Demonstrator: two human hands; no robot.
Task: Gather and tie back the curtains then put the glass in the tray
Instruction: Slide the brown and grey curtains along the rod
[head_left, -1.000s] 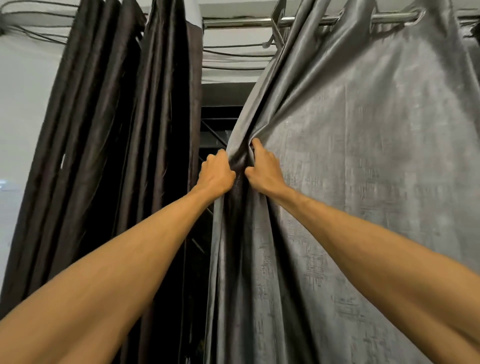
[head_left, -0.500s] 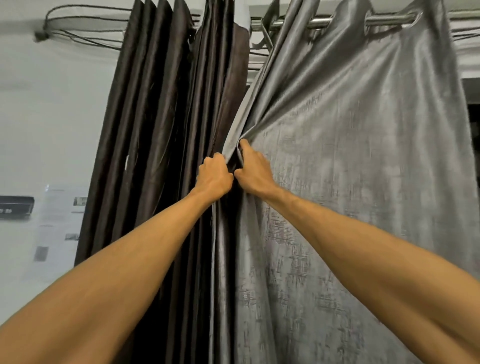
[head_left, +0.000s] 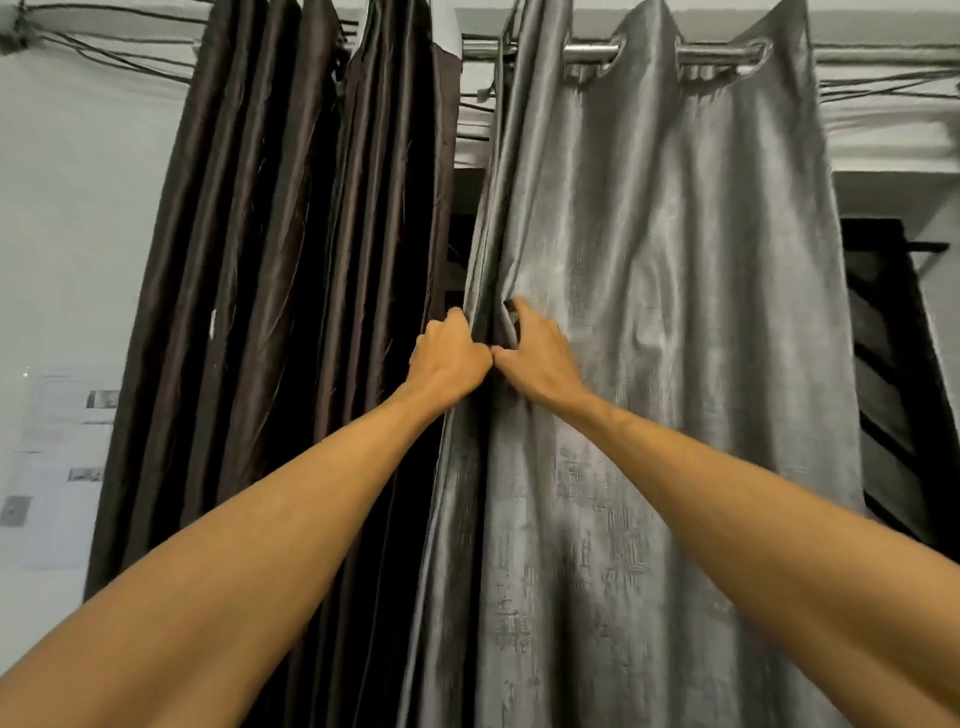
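A grey curtain (head_left: 675, 322) hangs by eyelets from a metal rod (head_left: 722, 52) on the right. A dark brown curtain (head_left: 270, 291) hangs bunched in folds to its left. My left hand (head_left: 449, 358) grips the grey curtain's left edge with curled fingers. Right beside it, my right hand (head_left: 537, 353) pinches a fold of the same curtain, fingers hooked into the cloth. The two hands touch at the thumbs. No glass and no tray are in view.
A pale wall (head_left: 67, 234) with papers (head_left: 57, 467) stuck on it lies to the left. Cables (head_left: 104, 47) run along the top of the wall. A dark window frame (head_left: 893, 374) shows at the right of the grey curtain.
The grey curtain has been drawn in from the right into narrower folds, baring the window frame beyond its right edge. Both hands keep their hold on its left edge.
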